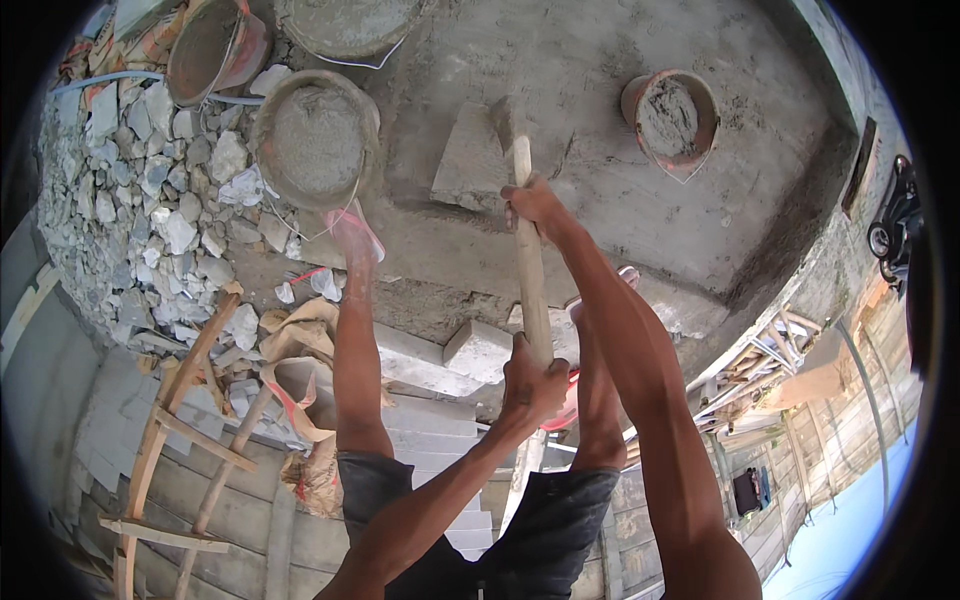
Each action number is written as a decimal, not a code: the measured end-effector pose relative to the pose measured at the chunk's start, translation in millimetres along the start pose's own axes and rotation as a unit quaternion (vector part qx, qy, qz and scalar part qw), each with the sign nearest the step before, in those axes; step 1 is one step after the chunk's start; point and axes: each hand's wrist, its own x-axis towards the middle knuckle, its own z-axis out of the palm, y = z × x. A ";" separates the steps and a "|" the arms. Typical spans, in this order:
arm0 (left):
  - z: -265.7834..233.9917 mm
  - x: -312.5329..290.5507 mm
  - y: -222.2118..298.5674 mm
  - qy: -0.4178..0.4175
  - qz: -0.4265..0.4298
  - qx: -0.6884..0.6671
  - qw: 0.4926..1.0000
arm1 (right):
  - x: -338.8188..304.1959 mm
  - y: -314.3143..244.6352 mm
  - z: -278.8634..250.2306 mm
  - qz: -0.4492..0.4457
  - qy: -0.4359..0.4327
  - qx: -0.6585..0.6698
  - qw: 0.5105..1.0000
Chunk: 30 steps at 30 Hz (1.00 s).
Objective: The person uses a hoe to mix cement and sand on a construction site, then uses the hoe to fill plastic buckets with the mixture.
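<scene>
Both hands grip a long-handled hoe by its pale wooden handle (529, 270). My right hand (538, 207) is wrapped round it up near the head, and my left hand (535, 382) is closed round it lower down, close to my knees. The hoe's broad blade (470, 160), coated in grey, appears to lie on the wet cement floor (600, 190). A bucket of wet cement mix (315, 140) stands left of the blade, beside my left foot. To the right, a smaller bucket (712, 120) holds more mix.
Broken stone rubble (150, 190) is heaped at the left. Beyond it stand a tilted bucket (215, 50) and a large tub of mix (355, 25). Pale blocks (478, 350) lie by my feet. A wooden frame (165, 430) and torn paper sacks (305, 390) are at lower left. A low wall (800, 240) edges the right.
</scene>
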 end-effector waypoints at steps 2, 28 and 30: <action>12.5 2.1 -18.5 0.020 0.072 0.053 0.996 | -11.6 -3.7 -18.7 -0.046 0.040 -0.007 0.998; 37.6 129.9 -123.9 -0.029 0.222 0.161 0.961 | -2.7 83.7 -87.1 -0.136 0.271 -0.052 0.951; 30.1 124.3 -124.9 -0.052 0.187 0.188 0.963 | -4.5 103.9 -93.8 -0.117 0.282 0.064 0.950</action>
